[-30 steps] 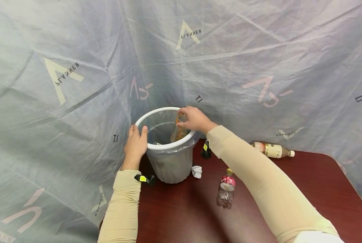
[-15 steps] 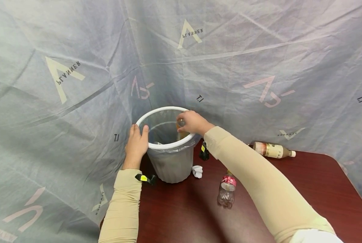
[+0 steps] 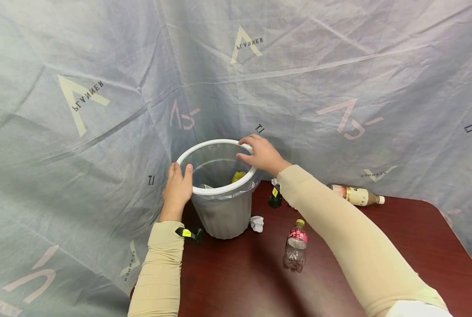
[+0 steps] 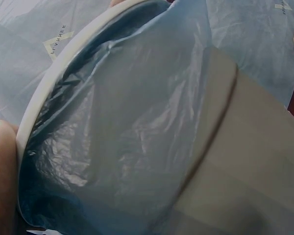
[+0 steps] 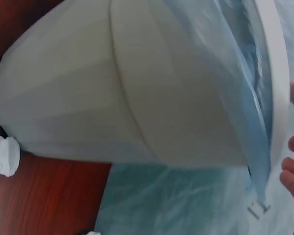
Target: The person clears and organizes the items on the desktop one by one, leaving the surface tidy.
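Bin [image 3: 222, 218]: yellow item [image 3: 238, 176] inside.
Desk [image 3: 224, 281]: clear bottle [image 3: 295, 252], brown bottle [image 3: 356, 196], paper [image 3: 256, 224] outstanding.
Left hand [image 3: 178, 187]: grips rim [image 3: 216, 191].
Right hand [image 3: 264, 154]: fingers parted, empty.

Behind and to the left of the reddish-brown table [image 3: 402, 251], creased grey-blue sheeting [image 3: 299, 92] is hung, printed with yellow, pink and black marks, while a dark shadow [image 3: 277, 277] is cast across its top.

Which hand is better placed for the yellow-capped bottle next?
The right hand, probably: it holds no bottle and is on the side of the bin nearer the yellow-capped bottle; the left hand grips the opposite rim.
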Demonstrator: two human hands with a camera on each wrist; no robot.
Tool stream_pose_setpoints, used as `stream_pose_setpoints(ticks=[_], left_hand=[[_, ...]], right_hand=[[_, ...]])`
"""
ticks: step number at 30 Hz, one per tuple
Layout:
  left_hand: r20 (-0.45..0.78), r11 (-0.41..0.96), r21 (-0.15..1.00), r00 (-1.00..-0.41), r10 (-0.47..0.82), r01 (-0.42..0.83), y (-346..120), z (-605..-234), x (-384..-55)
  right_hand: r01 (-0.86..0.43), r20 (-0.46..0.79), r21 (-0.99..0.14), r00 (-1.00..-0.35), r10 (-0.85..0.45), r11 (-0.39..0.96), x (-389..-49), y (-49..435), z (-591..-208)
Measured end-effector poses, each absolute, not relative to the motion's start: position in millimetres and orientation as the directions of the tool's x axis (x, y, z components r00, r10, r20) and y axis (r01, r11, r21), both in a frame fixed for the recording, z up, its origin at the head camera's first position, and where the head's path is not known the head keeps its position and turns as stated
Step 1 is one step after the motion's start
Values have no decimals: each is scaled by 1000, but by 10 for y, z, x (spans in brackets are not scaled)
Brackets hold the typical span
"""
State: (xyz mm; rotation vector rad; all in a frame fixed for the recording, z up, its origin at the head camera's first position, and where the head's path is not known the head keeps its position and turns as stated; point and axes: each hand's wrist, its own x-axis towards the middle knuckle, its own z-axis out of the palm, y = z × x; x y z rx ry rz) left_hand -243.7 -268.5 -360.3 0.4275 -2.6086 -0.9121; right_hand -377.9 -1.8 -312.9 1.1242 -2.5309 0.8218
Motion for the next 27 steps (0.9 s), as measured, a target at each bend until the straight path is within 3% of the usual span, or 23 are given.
stream_pose_setpoints(ticks=[10, 18, 27], left_hand=[[211, 744, 649, -903, -376, -158, -2675, -3585, -2428], [213, 748, 644, -901, -377, -161, -2683, -3613, -2426], [193, 746, 644, -908, -372, -168, -2657, -3562, -2416]], right_hand=[[-665, 520, -479, -741, -426, 573, -3942, 641, -3190], [-562, 459, -585, -824, -333, 585, -3980, 1208, -3333], [-501, 444, -602, -857, -260, 622, -4048, 1818, -3543]])
